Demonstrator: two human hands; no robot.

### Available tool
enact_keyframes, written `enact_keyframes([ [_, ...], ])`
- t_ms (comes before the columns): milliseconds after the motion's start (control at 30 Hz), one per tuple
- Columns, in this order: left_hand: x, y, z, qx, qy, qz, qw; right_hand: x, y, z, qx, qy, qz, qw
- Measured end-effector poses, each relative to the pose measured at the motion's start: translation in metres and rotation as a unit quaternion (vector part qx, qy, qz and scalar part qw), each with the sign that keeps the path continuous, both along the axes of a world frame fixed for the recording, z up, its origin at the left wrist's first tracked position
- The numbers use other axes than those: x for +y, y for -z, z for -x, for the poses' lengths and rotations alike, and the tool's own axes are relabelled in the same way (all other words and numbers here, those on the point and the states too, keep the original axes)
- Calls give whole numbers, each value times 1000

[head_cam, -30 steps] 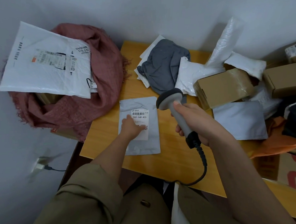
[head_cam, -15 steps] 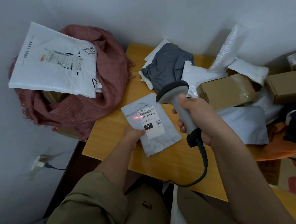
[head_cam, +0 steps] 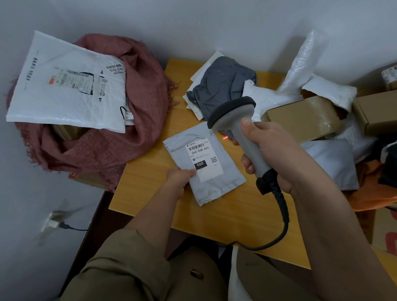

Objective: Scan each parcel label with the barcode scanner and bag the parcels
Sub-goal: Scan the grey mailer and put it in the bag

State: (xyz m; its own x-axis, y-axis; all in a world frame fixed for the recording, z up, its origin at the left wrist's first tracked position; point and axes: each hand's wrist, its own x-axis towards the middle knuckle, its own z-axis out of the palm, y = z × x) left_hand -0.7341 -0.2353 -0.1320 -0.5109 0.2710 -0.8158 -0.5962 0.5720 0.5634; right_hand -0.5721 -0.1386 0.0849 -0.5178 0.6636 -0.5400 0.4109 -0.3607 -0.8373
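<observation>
Two hands are working over the wooden table (head_cam: 219,220). Left hand (head_cam: 179,180) is pinching the lower left edge of a grey parcel (head_cam: 205,163), thumb on its white label (head_cam: 204,160), lifting it above the table. Right hand (head_cam: 271,153) is curling its fingers around the scanner (head_cam: 240,129) handle, just right of the parcel.

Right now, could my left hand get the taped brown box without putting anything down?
Probably not: the left hand pinches the grey parcel, and the right hand with the scanner stands between it and the box.
</observation>
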Motion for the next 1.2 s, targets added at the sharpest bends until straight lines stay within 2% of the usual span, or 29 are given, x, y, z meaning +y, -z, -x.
enact_keyframes([
  [600,1,-6,1,-11,-27,-77,997,4,-6,2,49,28,27,998],
  [667,0,-8,3,18,-17,-95,995,4,-5,4,64,43,31,997],
  [733,-1,-16,6,91,-2,-107,990,5,-4,7,82,59,37,994],
  [800,0,-27,13,224,10,-117,967,6,-4,12,86,67,37,993],
  [900,4,-52,39,424,-9,-120,898,9,-2,22,82,71,43,993],
  [1000,8,-79,75,556,-43,-91,825,7,4,31,68,59,48,995],
  [1100,11,-102,115,641,-78,-65,760,3,11,39,52,42,52,996],
  [1200,13,-116,156,662,-107,-22,742,0,16,45,50,28,52,997],
])
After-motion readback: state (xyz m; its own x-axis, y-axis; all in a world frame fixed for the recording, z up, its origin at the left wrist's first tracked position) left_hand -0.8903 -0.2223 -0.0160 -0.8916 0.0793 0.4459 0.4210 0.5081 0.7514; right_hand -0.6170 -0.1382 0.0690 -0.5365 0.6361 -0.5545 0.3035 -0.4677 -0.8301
